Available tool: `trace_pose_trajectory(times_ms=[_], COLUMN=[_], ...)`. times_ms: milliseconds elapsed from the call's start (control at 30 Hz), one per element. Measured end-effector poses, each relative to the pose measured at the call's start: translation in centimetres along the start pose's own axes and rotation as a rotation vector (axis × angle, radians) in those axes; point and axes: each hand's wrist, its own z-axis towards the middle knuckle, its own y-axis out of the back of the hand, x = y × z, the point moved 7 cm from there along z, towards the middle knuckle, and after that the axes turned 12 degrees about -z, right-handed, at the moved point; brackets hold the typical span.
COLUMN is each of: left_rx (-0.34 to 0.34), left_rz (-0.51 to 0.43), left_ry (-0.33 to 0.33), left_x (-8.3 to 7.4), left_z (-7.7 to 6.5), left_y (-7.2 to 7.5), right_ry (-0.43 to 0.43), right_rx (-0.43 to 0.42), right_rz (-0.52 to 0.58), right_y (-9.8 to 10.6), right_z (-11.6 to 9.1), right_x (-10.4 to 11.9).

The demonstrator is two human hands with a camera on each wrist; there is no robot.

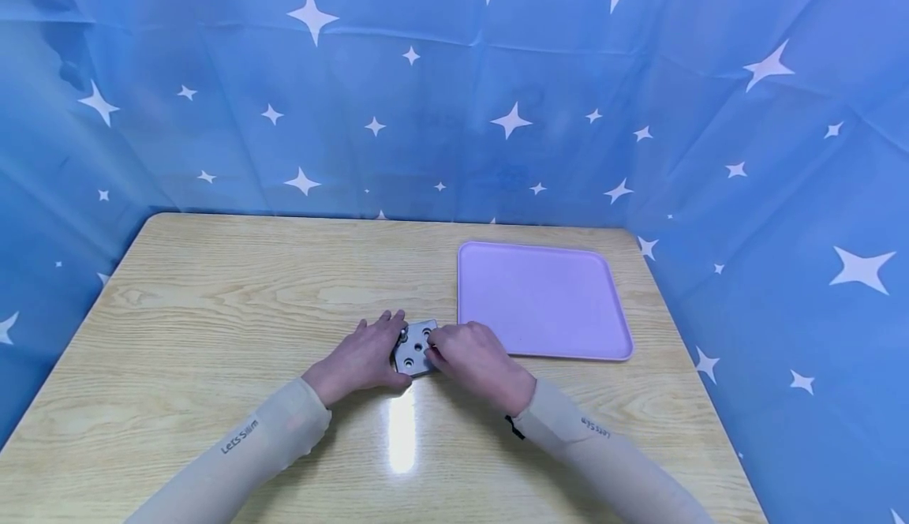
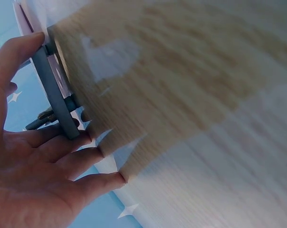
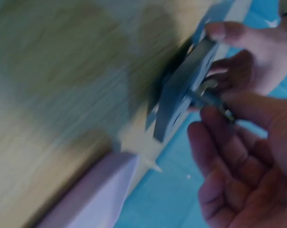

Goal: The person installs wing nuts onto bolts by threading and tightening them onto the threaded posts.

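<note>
A smooth, pale grey-beige fabric sleeve (image 1: 245, 457), wrinkled near its cuff and printed with small dark "Let's Slim" lettering (image 1: 240, 436), reaches the bare left hand (image 1: 362, 357); a matching lettered sleeve (image 1: 618, 465) covers the right arm, with a small black piece (image 1: 515, 428) showing beneath its cuff.

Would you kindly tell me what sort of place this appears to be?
Probably a staged indoor workspace: a star-patterned blue curtain surrounds the table at its back and sides, and a metal plate with holes is being handled there.
</note>
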Motion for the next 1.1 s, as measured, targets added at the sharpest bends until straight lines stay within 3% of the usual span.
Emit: trace_pose_trajectory(times_ms=[100,200,267,467,600,867,1100], left_rx=[0.001,0.000,-0.004,-0.006,-0.006,-0.001,-0.002], left_rz=[0.000,0.000,0.001,0.011,0.018,0.015,0.016], left_ry=[-0.001,-0.006,-0.009,0.004,0.009,0.016,0.005], left_x=[0.0,0.1,0.1,0.3,0.4,0.3,0.1], left_z=[0.0,0.0,-0.1,-0.1,0.0,0.0,0.0], left_y=[0.0,-0.1,-0.1,-0.1,-0.1,-0.1,-0.1], right_ry=[-0.079,-0.081,-0.026,0.274,0.364,0.333,0.184], right_rx=[0.039,0.085,0.126,0.176,0.154,0.083,-0.032], right_rz=[0.068,0.099,0.089,-0.056,-0.099,-0.149,-0.155], right_y=[-0.2,-0.1,0.1,1.0,0.9,0.7,0.4], right_z=[-0.1,-0.3,-0.4,-0.7,-0.7,-0.5,-0.2], right_x=[-0.2,-0.4,-0.6,-0.5,-0.3,-0.2,0.2])
